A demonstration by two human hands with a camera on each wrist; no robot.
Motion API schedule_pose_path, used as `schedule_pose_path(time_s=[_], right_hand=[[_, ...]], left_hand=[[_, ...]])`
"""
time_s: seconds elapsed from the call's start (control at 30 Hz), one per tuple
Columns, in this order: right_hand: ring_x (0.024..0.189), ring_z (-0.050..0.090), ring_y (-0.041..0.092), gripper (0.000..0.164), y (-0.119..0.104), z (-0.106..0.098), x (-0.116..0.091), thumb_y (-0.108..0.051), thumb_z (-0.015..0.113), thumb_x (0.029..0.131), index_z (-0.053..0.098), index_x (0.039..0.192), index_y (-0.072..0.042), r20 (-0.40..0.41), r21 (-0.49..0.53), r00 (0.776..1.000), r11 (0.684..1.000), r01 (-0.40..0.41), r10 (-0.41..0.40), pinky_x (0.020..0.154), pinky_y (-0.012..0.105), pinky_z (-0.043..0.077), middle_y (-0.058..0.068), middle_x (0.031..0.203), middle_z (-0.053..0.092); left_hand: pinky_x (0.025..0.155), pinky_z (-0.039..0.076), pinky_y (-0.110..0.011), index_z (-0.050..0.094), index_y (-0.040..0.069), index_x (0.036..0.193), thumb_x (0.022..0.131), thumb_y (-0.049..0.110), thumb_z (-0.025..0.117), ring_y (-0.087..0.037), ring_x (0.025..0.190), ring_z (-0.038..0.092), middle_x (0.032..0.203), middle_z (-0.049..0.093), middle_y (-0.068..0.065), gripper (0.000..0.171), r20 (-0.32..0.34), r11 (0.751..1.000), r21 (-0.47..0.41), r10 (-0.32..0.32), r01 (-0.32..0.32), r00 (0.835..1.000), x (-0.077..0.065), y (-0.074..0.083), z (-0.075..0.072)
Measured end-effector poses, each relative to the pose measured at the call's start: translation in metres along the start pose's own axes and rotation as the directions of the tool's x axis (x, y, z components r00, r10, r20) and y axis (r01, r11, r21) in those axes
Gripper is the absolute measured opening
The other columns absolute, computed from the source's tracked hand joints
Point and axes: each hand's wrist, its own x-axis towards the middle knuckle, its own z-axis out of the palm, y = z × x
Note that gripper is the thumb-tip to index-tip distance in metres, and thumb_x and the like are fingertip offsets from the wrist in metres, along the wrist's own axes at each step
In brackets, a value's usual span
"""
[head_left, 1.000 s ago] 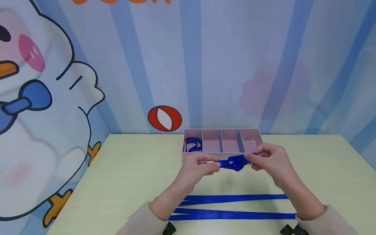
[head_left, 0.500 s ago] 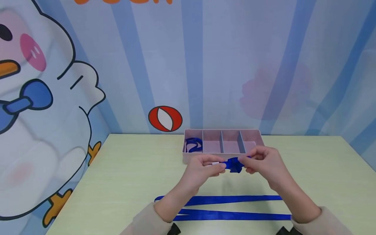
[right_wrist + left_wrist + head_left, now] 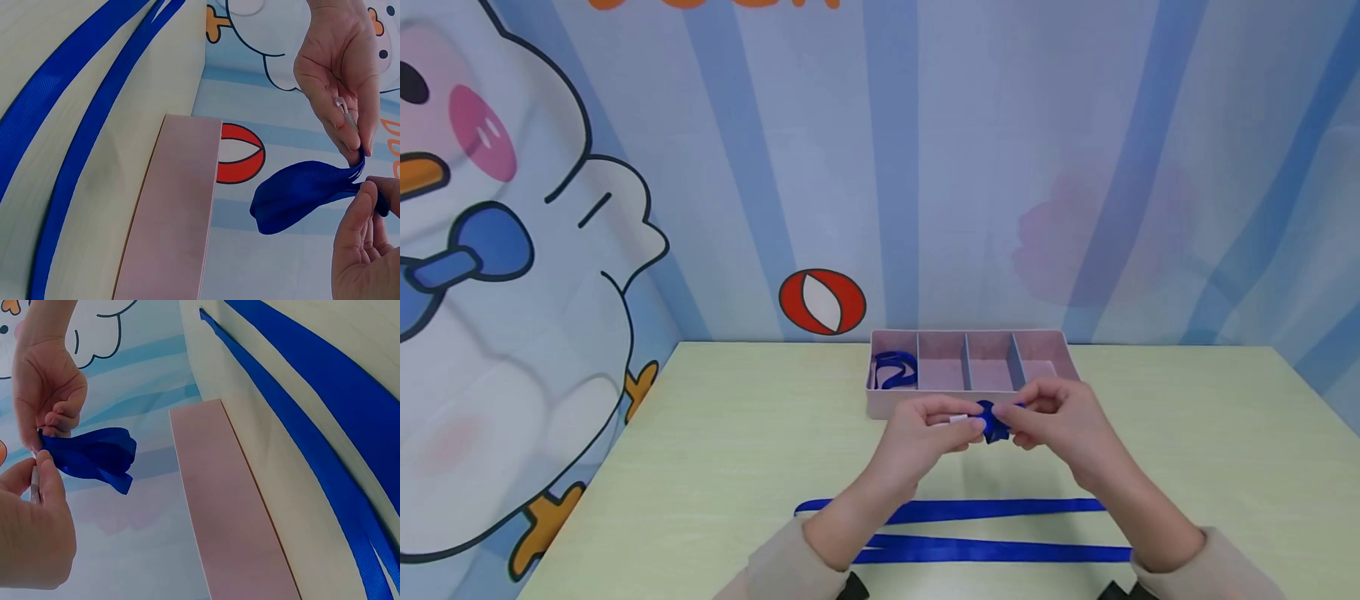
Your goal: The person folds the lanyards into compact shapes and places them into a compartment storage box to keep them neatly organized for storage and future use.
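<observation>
A ribbed blue lanyard strap is bunched into folds between the two hands, just in front of the tray. My left hand pinches its left end between thumb and fingers. A slim silvery clip sticks out within that hand's grasp. At the other end, my right hand pinches the strap with thumb and fingertips. The fingertips of both hands are close together, and the folds hang in a small bundle. Parts of the strap under the fingers are hidden.
A pink tray with grey dividers stands at the table's back; a coiled blue strap lies in its leftmost compartment. Long flat blue straps stretch across the table below the forearms. A printed backdrop rises behind.
Both hands have come closer together, the right moving left and the left moving slightly right. The lanyard strap between them has gathered from a loose twist into a compact bundle.
</observation>
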Motion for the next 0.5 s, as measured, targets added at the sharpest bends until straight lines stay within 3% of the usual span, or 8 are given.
schedule_pose_path(time_s=[0.3, 0.5], right_hand=[[0.063, 0.062, 0.02, 0.037, 0.0023, 0.0031, 0.002, -0.027, 0.069, 0.085, 0.065, 0.096, 0.007, 0.02, -0.004, 0.999, 1.0, -0.027, 0.027, 0.066, 0.029, 0.056, 0.008, 0.077, 0.067], [0.068, 0.066, 0.018, 0.039, 0.003, 0.0022, 0.0025, -0.023, 0.062, 0.09, 0.062, 0.105, 0.013, 0.089, 0.046, 0.996, 0.999, 0.015, -0.019, 0.069, 0.031, 0.056, 0.008, 0.078, 0.067]], left_hand=[[0.078, 0.054, -0.032, 0.069, -0.001, 0.103, 0.086, 0.01, 0.067, -0.019, 0.084, 0.067, 0.095, 0.07, -0.012, 0.02, -0.02, 0.999, -0.033, -0.015, 0.015, 1.0, 0.0016, -0.0042, 0.0046], [0.079, 0.054, -0.032, 0.068, -0.001, 0.104, 0.086, 0.01, 0.067, -0.02, 0.086, 0.067, 0.098, 0.069, -0.012, 0.021, -0.033, 0.999, -0.052, -0.009, 0.007, 0.999, 0.002, -0.0048, 0.0058]])
